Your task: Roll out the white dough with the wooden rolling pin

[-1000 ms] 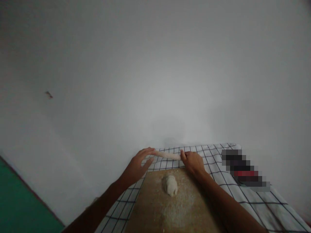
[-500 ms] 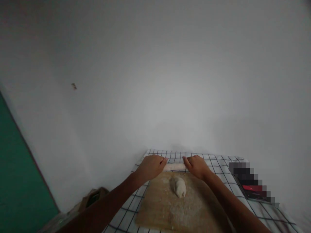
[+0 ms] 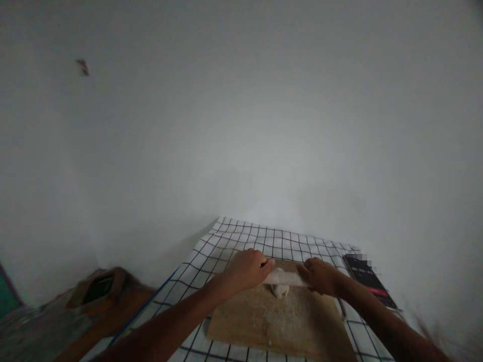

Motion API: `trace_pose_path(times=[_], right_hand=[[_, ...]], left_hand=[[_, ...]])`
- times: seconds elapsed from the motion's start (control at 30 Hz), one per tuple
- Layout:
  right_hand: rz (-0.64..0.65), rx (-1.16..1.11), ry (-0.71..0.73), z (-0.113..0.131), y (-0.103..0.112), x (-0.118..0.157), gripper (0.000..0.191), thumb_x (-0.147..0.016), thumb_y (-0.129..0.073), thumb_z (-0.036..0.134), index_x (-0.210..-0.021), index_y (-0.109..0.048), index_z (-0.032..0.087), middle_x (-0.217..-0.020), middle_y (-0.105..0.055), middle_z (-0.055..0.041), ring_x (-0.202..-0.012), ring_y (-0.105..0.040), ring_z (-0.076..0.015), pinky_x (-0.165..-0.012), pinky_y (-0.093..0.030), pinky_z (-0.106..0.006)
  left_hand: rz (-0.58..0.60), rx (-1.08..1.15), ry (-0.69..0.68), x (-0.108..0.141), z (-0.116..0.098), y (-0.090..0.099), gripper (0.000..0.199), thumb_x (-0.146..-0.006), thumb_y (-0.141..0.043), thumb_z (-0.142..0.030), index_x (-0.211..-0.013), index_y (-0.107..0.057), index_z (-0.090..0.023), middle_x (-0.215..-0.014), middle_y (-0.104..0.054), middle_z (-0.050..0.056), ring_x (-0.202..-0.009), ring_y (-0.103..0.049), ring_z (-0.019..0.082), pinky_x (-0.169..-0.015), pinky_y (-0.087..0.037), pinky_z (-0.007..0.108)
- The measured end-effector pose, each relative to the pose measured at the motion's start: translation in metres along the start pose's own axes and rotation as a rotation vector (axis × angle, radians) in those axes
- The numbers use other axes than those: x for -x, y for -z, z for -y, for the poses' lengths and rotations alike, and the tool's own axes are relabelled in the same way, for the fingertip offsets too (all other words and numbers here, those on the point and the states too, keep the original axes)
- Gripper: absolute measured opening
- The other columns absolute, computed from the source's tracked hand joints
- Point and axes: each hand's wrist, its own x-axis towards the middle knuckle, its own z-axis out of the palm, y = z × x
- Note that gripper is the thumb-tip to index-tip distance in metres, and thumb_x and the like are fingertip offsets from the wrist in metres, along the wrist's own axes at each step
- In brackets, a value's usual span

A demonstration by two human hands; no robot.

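Note:
A pale rolling pin (image 3: 289,278) lies crosswise over a small lump of whitish dough (image 3: 279,291) near the far side of a floured wooden board (image 3: 260,322). My left hand (image 3: 252,267) is wrapped round the pin's left end, and my right hand (image 3: 320,275) grips its right end. Part of the dough shows on the near side of the pin; the pin covers its middle. White flour dusts the board below the dough.
A white cloth with black grid lines (image 3: 234,234) lies under the board. A dark book-like item with a red stripe (image 3: 370,279) rests at the right. At lower left stands a brown box-shaped object (image 3: 100,289). A grey wall rises behind.
Both hands have brought the rolling pin nearer, from beyond the dough to over it. The camera view has shifted, showing more of the floor at the left.

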Motion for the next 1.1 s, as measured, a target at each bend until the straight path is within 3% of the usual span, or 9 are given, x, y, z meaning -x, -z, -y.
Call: trace_pose_path(times=[0.1,0.2,0.37,0.47,0.6,0.73,0.9,1.1], right_hand=[[-0.035,-0.009,0.062,-0.003,-0.01,-0.005,0.056,-0.102,-0.02,0.04,-0.087,-0.068,0.016,-0.083,-0.07,-0.0091,-0.078,-0.065,-0.0191,-0.075,-0.047,-0.03],[-0.043,-0.038,0.138,-0.008,-0.011,-0.011,0.049,-0.103,-0.02,0.038,-0.106,-0.065,0.018,-0.106,-0.067,-0.0092,-0.104,-0.059,-0.021,-0.095,-0.043,-0.035],[-0.032,-0.073,0.203,-0.02,-0.014,-0.017,0.045,-0.103,-0.023,0.039,-0.118,-0.062,0.022,-0.121,-0.065,-0.0077,-0.117,-0.056,-0.0222,-0.102,-0.043,-0.038],[-0.036,-0.075,0.153,-0.027,-0.023,-0.02,0.047,-0.102,-0.023,0.04,-0.125,-0.061,0.024,-0.13,-0.062,-0.0057,-0.128,-0.051,-0.0234,-0.106,-0.043,-0.041],[-0.11,-0.069,0.04,-0.037,-0.039,-0.017,0.044,-0.1,-0.032,0.044,-0.134,-0.056,0.03,-0.139,-0.056,-0.0025,-0.133,-0.047,-0.0253,-0.108,-0.043,-0.046],[-0.22,-0.027,0.032,-0.042,-0.057,-0.002,0.045,-0.098,-0.037,0.044,-0.141,-0.046,0.038,-0.147,-0.047,0.0015,-0.134,-0.045,-0.0278,-0.106,-0.045,-0.052],[-0.334,0.02,0.055,-0.038,-0.075,0.017,0.054,-0.097,-0.037,0.039,-0.15,-0.029,0.04,-0.152,-0.037,0.0019,-0.138,-0.039,-0.0305,-0.107,-0.041,-0.059],[-0.398,0.071,0.027,-0.025,-0.085,0.031,0.052,-0.095,-0.04,0.034,-0.147,-0.036,0.037,-0.152,-0.038,0.0013,-0.138,-0.038,-0.0314,-0.105,-0.044,-0.06]], left_hand=[[-0.006,0.05,-0.029,-0.002,0.005,-0.007,0.035,-0.096,-0.036,-0.041,-0.086,-0.064,-0.022,-0.078,-0.069,0.006,-0.072,-0.063,0.021,-0.064,-0.04,0.033],[0.005,0.1,-0.084,-0.009,0.013,-0.012,0.027,-0.095,-0.037,-0.03,-0.103,-0.06,-0.021,-0.103,-0.069,0.008,-0.097,-0.061,0.023,-0.086,-0.042,0.036],[0.048,0.195,-0.128,-0.02,0.027,-0.026,0.033,-0.095,-0.034,-0.024,-0.119,-0.056,-0.021,-0.119,-0.065,0.009,-0.113,-0.056,0.024,-0.1,-0.039,0.041],[0.052,0.219,-0.112,-0.025,0.033,-0.033,0.033,-0.096,-0.034,-0.025,-0.122,-0.053,-0.022,-0.121,-0.063,0.009,-0.115,-0.055,0.025,-0.103,-0.038,0.047],[0.046,0.221,-0.111,-0.026,0.033,-0.034,0.033,-0.097,-0.033,-0.025,-0.126,-0.049,-0.02,-0.125,-0.06,0.011,-0.119,-0.053,0.027,-0.108,-0.034,0.054],[0.054,0.204,-0.127,-0.025,0.026,-0.025,0.036,-0.096,-0.036,-0.026,-0.13,-0.047,-0.021,-0.131,-0.057,0.012,-0.129,-0.046,0.031,-0.111,-0.03,0.058],[0.126,0.191,-0.145,-0.024,0.016,-0.008,0.039,-0.096,-0.037,-0.025,-0.134,-0.046,-0.022,-0.14,-0.052,0.011,-0.139,-0.035,0.033,-0.113,-0.026,0.063],[0.131,0.166,-0.148,-0.013,0.012,-0.013,0.042,-0.096,-0.036,-0.025,-0.137,-0.042,-0.021,-0.138,-0.053,0.012,-0.136,-0.038,0.032,-0.112,-0.029,0.06]])
